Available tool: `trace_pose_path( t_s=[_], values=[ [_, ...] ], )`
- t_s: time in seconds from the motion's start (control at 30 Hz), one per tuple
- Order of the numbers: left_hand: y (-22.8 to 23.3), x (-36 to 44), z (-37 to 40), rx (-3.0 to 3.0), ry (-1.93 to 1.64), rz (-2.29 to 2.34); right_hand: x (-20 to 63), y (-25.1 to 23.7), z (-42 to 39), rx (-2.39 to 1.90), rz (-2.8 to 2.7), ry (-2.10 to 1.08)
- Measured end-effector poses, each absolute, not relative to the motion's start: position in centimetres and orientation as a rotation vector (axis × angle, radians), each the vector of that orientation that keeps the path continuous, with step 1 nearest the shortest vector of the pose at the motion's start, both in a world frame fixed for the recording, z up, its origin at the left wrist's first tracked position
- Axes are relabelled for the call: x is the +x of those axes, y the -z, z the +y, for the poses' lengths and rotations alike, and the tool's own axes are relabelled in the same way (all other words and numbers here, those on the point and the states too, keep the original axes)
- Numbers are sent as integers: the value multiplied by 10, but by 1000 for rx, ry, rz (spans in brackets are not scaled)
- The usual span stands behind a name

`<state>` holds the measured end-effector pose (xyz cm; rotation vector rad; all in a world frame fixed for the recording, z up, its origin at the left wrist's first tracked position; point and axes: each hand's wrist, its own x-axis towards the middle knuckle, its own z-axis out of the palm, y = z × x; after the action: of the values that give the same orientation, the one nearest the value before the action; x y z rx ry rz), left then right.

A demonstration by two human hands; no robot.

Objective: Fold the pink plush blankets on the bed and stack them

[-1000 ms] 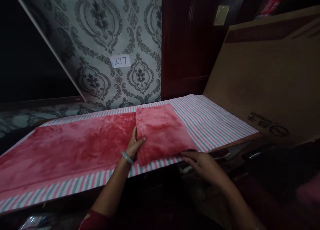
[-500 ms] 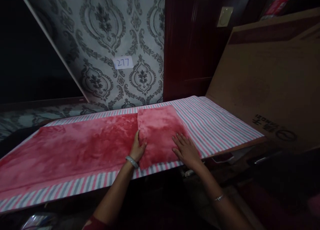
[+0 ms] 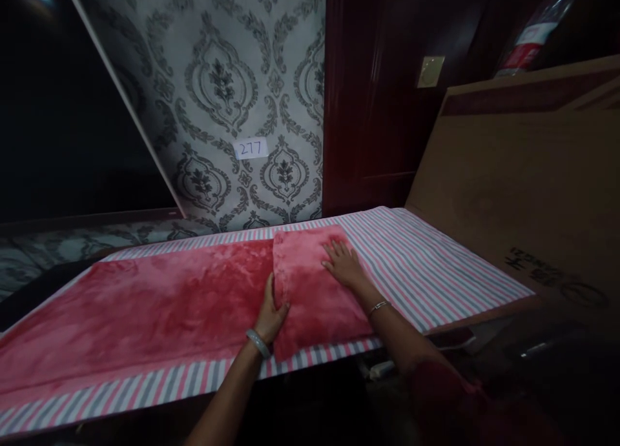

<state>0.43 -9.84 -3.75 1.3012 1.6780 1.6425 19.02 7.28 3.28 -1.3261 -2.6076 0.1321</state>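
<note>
A red fleece cloth point(image 3: 145, 304) lies spread along a table covered with a pink, grey and white striped sheet point(image 3: 426, 265). Its right end is folded back over itself into a flap point(image 3: 310, 291). My left hand point(image 3: 271, 314) pinches the fold's left edge near the front, thumb on top. My right hand point(image 3: 343, 264) lies flat, fingers spread, on the far part of the folded flap. Both wrists wear a bracelet.
A large cardboard sheet point(image 3: 523, 188) leans at the right end of the table. Behind the table is patterned grey wallpaper with a paper label "277" point(image 3: 250, 149) and a dark wooden door point(image 3: 378, 110). A bottle point(image 3: 530, 36) stands at the top right.
My right hand came from the table's front edge onto the folded flap and slid toward its far side. My left hand stayed on the fold's edge. The camera tilted slightly.
</note>
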Motion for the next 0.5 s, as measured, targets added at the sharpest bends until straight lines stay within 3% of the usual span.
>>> trace_pose_path(
  t_s=[0.3,0.5],
  values=[
    [26,-2,-95,1274,-1544,1620,194,1,85,-1332,-2601,-93],
    [-26,-18,-56,1687,-1156,2106,193,3,85,-1343,-2583,-60]
  ],
)
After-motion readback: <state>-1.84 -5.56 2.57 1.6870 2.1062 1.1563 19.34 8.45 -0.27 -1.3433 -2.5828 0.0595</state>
